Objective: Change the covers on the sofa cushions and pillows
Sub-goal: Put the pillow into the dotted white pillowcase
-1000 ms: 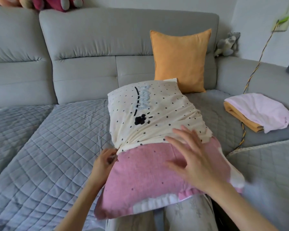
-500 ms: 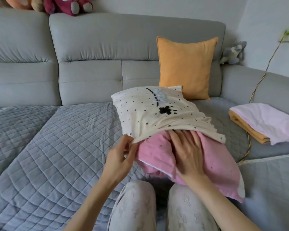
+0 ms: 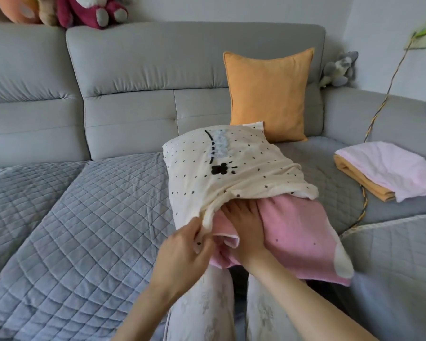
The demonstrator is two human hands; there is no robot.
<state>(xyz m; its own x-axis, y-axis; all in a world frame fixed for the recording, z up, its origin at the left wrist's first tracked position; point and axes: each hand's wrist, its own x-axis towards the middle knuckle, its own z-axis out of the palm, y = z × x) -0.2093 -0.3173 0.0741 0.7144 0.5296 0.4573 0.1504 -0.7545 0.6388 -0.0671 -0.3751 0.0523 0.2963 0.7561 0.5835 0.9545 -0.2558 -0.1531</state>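
A pillow in a pink cover (image 3: 303,232) lies across my knees, its far half inside a cream cover with black dots (image 3: 221,168). My left hand (image 3: 185,252) pinches the open hem of the cream cover and holds it up. My right hand (image 3: 246,227) lies flat on the pink pillow, with its fingertips hidden under the cream hem. An orange cushion (image 3: 266,94) stands upright against the sofa back. Folded pink and orange covers (image 3: 389,168) lie stacked on the seat at the right.
The grey sofa (image 3: 133,70) carries a quilted grey mat (image 3: 71,217). Plush toys (image 3: 84,11) sit on top of the backrest, and a grey one (image 3: 340,67) rests in the corner. A yellow cable (image 3: 379,104) runs from a wall socket down across the seat.
My left hand took the cream hem and lifted it. My right hand slid from on top of the pillow to under that hem. The pillow's near end dropped lower over my knees.
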